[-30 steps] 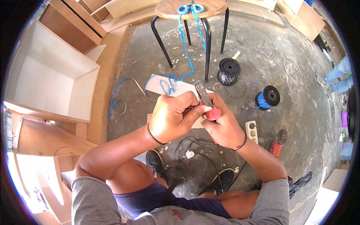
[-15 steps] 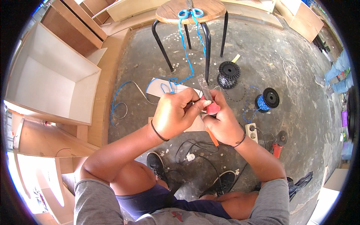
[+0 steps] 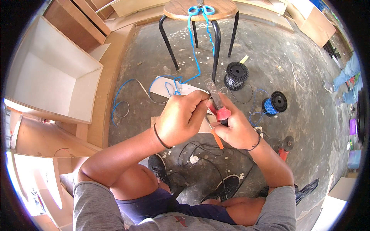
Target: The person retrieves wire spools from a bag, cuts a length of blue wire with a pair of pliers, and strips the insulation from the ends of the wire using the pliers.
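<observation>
Above the concrete floor (image 3: 269, 57), near a black spool (image 3: 236, 76) and blue spool (image 3: 274, 104), the right hand (image 3: 236, 129) grips red-handled pliers (image 3: 219, 107), left hand's (image 3: 181, 117) fingers pinched at their jaws.

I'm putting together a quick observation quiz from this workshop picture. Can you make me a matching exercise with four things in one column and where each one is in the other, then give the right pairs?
Things:
1. scissors
2. black spool
3. blue spool
4. red-handled tool

Places:
A. gripped in the right hand, with the left hand at its blade
B. on the floor just right of the stool legs
C. on the wooden stool top
D. on the floor farther right, beside loose blue wire

Pairs: 1-C, 2-B, 3-D, 4-A
</observation>
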`<state>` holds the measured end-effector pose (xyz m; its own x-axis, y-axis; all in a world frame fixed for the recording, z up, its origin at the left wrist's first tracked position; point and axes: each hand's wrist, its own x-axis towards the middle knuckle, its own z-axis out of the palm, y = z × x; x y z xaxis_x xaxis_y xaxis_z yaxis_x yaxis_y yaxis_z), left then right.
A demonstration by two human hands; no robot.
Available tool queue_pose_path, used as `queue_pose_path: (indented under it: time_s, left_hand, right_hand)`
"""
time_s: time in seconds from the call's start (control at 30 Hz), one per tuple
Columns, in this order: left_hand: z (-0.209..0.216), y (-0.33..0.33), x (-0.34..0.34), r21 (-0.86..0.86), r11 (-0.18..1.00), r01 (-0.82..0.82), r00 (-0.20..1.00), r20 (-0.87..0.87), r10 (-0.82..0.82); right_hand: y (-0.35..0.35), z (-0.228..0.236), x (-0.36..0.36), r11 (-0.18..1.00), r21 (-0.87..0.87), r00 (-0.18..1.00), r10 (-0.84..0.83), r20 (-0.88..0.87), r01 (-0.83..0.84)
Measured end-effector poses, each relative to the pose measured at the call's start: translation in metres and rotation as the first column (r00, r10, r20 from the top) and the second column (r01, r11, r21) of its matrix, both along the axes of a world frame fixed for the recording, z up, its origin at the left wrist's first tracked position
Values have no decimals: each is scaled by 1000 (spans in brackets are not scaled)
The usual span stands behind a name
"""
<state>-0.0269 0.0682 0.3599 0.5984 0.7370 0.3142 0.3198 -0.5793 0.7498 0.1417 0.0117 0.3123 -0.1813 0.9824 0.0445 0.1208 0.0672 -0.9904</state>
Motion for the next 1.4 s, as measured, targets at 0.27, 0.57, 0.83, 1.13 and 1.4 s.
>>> queue_pose_path:
  time_s: [0.27,0.57,0.83,1.13,1.4]
  left_hand:
    - [1,5,-5,66,996,55,994,-96,-48]
    - [9,4,-2,37,998,51,979,-199,-43]
    - [6,9,-4,4,997,76,982,-175,-74]
    - [10,9,4,183,979,86,961,-273,-34]
    - [9,8,5,90,995,35,964,-267,-10]
  right_hand:
    - [4,0,2,991,135,986,-46,158,25]
    - [4,0,1,989,141,948,-78,308,36]
    - [2,-7,-5,975,211,975,-117,188,76]
    - [1,-5,0,972,211,980,-137,143,105]
    - [2,-11,6,985,164,989,-67,130,45]
